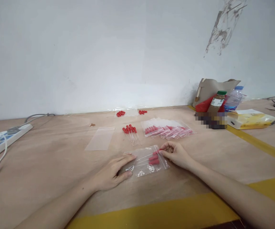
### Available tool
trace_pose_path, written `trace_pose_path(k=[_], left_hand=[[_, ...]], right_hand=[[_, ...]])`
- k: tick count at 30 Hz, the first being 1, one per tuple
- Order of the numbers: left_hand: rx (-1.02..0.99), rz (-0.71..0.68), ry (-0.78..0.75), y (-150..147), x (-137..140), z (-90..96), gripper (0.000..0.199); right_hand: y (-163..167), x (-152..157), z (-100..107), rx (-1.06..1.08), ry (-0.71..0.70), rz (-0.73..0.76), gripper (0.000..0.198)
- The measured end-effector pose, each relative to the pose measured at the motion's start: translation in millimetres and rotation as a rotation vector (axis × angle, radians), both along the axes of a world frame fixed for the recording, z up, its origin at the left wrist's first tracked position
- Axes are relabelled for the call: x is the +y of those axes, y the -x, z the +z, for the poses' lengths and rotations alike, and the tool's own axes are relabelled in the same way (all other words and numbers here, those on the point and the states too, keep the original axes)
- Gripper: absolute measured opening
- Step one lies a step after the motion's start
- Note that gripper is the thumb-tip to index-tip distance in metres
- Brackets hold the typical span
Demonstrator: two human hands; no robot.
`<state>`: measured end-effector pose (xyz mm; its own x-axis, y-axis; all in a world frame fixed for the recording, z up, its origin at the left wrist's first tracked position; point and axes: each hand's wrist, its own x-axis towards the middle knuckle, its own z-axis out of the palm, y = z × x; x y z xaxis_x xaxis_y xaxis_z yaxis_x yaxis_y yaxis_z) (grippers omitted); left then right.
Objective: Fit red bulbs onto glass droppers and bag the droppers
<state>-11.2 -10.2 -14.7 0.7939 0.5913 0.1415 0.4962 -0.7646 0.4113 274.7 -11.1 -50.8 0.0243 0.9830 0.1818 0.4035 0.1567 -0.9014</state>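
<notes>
A clear zip bag [142, 170] lies flat on the table in front of me, its zip end to the right. Several droppers with red bulbs [154, 162] and thin clear stems show inside it. My left hand [115, 170] rests at the bag's left end, fingers stretched out and thumb apart. At the zip end my right hand [173, 154] is closed in a pinch on the red bulb of the uppermost dropper [156, 152]; its fingertips partly cover that bulb. Just beyond the bag lies a small bunch of loose droppers [130, 131].
Filled bags [169, 130] lie piled behind my right hand, and flat empty bags [101, 139] lie left of the droppers. Red bulbs [120, 113] sit near the wall. A power strip [16, 138] is left; bottles [217, 103] and a tissue pack [251, 119] stand right.
</notes>
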Motion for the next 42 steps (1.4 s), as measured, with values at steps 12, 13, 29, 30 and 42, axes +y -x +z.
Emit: trace_pose_path(k=[12,13,29,30,42], left_hand=[[0.011,-0.023,-0.013,0,1,-1.5,0.044],[0.007,-0.034,-0.011,-1,2,-1.5,0.043],[-0.026,-0.062,0.017,-1,1,-0.2,0.041],[-0.032,-0.063,0.018,-1,1,-0.2,0.041],[-0.04,-0.07,0.023,0,2,-1.0,0.041]], right_hand=[[1,-11,15,0.128,0.235,0.363,0.032],[-1,-10,15,0.135,0.249,0.347,0.033],[78,89,66,-0.668,0.063,-0.054,0.024],[86,96,65,-0.68,0.093,-0.05,0.024],[77,102,70,-0.611,0.103,-0.073,0.045]])
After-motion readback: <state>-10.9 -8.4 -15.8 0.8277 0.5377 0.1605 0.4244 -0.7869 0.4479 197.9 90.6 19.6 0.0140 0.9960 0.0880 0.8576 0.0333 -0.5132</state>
